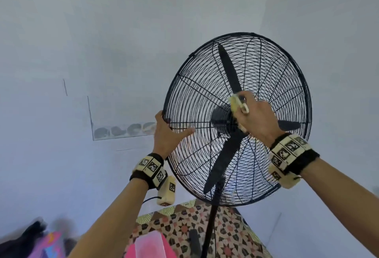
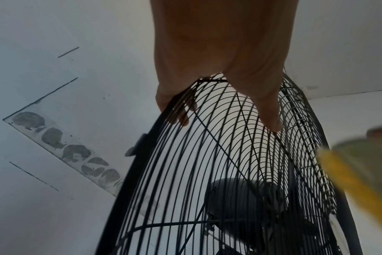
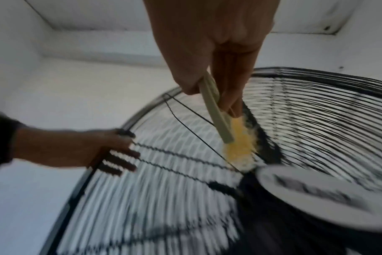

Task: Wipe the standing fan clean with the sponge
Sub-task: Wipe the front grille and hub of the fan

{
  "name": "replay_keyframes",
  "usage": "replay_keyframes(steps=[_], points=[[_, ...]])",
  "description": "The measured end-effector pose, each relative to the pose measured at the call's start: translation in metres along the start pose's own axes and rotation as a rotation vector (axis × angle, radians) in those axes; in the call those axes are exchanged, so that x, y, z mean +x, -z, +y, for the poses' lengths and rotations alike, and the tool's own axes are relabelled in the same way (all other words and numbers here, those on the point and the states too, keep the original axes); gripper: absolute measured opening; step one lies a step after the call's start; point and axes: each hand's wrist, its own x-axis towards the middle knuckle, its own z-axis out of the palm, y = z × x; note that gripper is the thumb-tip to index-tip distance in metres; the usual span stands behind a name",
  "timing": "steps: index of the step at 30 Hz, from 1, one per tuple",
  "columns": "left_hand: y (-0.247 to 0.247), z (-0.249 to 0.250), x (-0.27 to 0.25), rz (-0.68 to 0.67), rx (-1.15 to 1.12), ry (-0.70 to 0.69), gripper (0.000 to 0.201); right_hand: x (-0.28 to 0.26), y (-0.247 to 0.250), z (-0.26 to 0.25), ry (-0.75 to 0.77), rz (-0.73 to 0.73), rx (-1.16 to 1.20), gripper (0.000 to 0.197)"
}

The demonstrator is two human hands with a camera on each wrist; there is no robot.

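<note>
A black standing fan (image 1: 228,69) with a round wire guard fills the right of the head view. My left hand (image 1: 174,128) grips the guard's left rim (image 2: 142,155), fingers (image 2: 175,112) curled behind it and thumb (image 2: 270,119) lying on the front wires. My right hand (image 1: 244,104) holds a yellow sponge (image 1: 234,104) by its pale handle (image 3: 216,110), just above the dark hub (image 1: 220,120). The sponge (image 3: 240,143) presses on the front wires beside the white hub badge (image 3: 316,195). In the right wrist view the left hand (image 3: 76,148) shows at the rim.
The fan's black pole (image 1: 211,216) drops in front of a table under a patterned cloth (image 1: 229,235). A pink container (image 1: 151,245) sits at the bottom edge, dark clothing (image 1: 30,239) at the lower left. The pale wall behind carries a smudged strip (image 1: 123,130).
</note>
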Motion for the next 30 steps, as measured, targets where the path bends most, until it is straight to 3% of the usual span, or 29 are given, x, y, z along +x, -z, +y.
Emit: replay_keyframes(steps=[3, 7, 11, 13, 14, 15, 17, 19, 21, 24, 26, 28, 30], points=[[0.001, -0.009, 0.001, 0.007, -0.029, -0.013, 0.124, 0.033, 0.001, -0.052, 0.262, 0.063, 0.039, 0.032], [0.005, -0.02, 0.001, -0.055, -0.078, -0.003, 0.123, 0.09, -0.005, -0.106, 0.502, 0.142, -0.064, 0.025], [0.01, -0.031, -0.004, -0.114, -0.135, 0.044, 0.111, 0.127, -0.024, -0.14, 0.535, 0.093, -0.219, 0.02], [0.01, -0.034, -0.007, -0.111, -0.145, 0.072, 0.097, 0.121, -0.041, -0.142, 0.552, 0.084, -0.297, 0.012], [0.009, -0.036, -0.008, -0.109, -0.157, 0.08, 0.093, 0.111, -0.052, -0.143, 0.586, 0.06, -0.348, 0.018], [0.008, -0.038, -0.007, -0.107, -0.165, 0.09, 0.09, 0.098, -0.063, -0.145, 0.656, -0.015, -0.396, 0.033], [0.006, -0.043, -0.004, -0.094, -0.13, 0.101, 0.082, 0.063, -0.08, -0.153, 0.807, -0.3, -0.403, 0.056], [0.004, -0.047, 0.0, -0.092, -0.078, 0.094, 0.073, 0.042, -0.084, -0.158, 0.865, -0.451, -0.354, 0.063], [0.006, -0.046, -0.002, -0.115, -0.121, 0.099, 0.079, 0.054, -0.074, -0.16, 0.793, -0.307, -0.283, 0.052], [0.009, -0.045, -0.005, -0.131, -0.182, 0.086, 0.091, 0.095, -0.052, -0.142, 0.566, 0.084, -0.186, 0.037], [0.008, -0.044, -0.006, -0.133, -0.179, 0.062, 0.089, 0.1, -0.058, -0.129, 0.583, 0.166, -0.13, 0.031], [0.007, -0.043, -0.004, -0.126, -0.17, 0.062, 0.077, 0.077, -0.083, -0.123, 0.798, -0.011, -0.124, 0.036], [0.006, -0.046, -0.001, -0.145, -0.172, 0.049, 0.051, 0.041, -0.096, -0.127, 1.012, -0.222, -0.165, 0.039]])
